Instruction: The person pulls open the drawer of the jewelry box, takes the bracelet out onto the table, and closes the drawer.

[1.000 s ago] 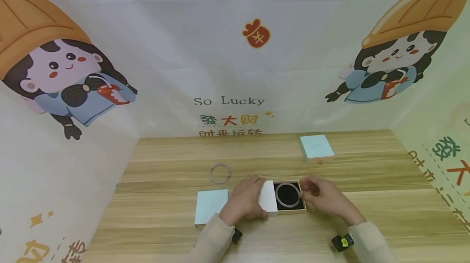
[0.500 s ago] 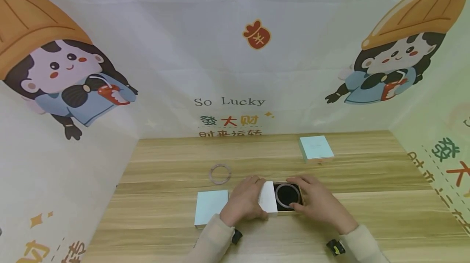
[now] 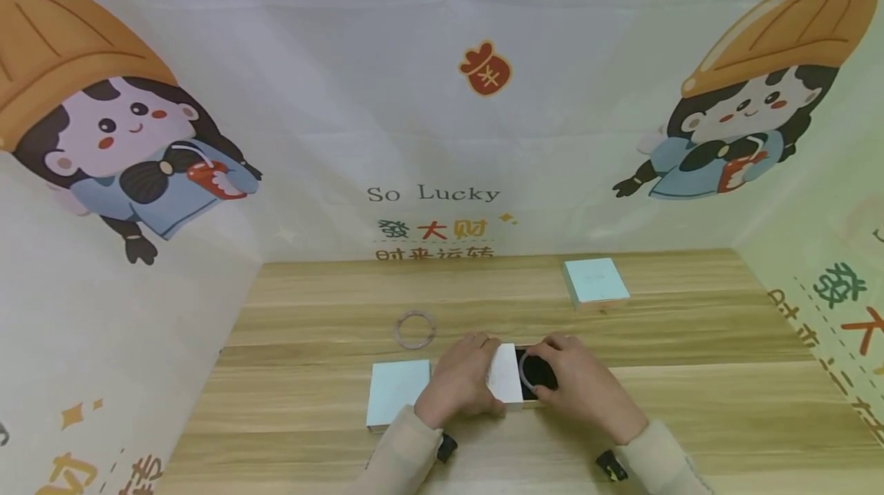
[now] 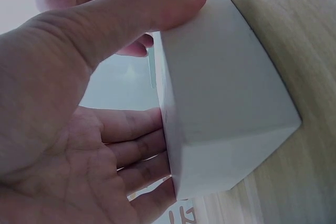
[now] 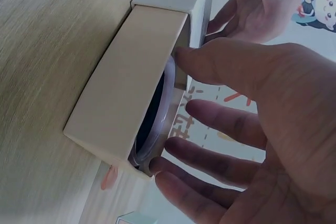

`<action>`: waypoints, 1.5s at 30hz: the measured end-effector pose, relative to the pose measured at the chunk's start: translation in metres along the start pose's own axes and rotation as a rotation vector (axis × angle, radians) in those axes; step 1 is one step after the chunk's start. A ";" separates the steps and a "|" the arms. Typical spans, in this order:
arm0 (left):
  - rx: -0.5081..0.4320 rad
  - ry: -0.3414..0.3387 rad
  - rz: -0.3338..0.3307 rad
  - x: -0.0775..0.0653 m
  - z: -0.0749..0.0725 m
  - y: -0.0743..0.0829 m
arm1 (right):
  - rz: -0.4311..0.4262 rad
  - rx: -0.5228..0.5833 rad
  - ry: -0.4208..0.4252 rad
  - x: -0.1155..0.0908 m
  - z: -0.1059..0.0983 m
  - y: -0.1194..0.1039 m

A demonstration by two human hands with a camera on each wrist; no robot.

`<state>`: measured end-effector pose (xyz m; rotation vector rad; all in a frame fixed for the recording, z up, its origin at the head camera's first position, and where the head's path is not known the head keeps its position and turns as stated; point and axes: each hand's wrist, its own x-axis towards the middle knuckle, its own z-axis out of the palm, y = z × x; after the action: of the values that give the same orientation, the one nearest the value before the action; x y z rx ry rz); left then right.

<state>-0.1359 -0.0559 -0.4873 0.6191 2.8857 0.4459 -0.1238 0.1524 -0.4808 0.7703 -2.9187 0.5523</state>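
Note:
My left hand (image 3: 461, 380) grips the white box sleeve (image 3: 506, 378), thumb on one side and fingers on the other. From the sleeve's right end a drawer (image 5: 123, 72) with a tan outer wall and dark lining is pulled partway out. A pale lilac bangle (image 3: 526, 374) lies in this drawer. Over the drawer's right part, my right hand (image 3: 587, 384) spans the bangle, with thumb and fingertips at opposite sides of its rim. In the right wrist view the bangle (image 5: 161, 111) shows edge-on, rising slightly above the wall. The hand hides its right side in the head view.
A second pale bangle (image 3: 415, 329) lies on the wooden table (image 3: 311, 387) behind and left of the hands. One light-blue box (image 3: 397, 394) sits beside my left forearm, and another (image 3: 597, 281) stands at the back right. Printed cloth walls (image 3: 331, 96) enclose the table.
My right hand has moved left from the drawer's right edge to over the bangle, its thumb and fingers now at the rim. My left hand has kept its hold on the sleeve.

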 end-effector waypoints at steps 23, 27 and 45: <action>-0.023 -0.001 -0.014 0.000 -0.002 0.000 | 0.091 -0.069 -0.101 0.017 0.007 -0.012; -0.023 0.006 -0.011 0.001 -0.001 0.000 | 0.114 -0.076 -0.116 0.019 0.007 -0.017; -0.061 0.015 -0.020 0.001 0.004 -0.001 | 0.146 0.014 -0.139 0.021 0.008 -0.013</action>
<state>-0.1365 -0.0553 -0.4921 0.5797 2.8777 0.5367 -0.1349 0.1290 -0.4811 0.6242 -3.1209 0.5527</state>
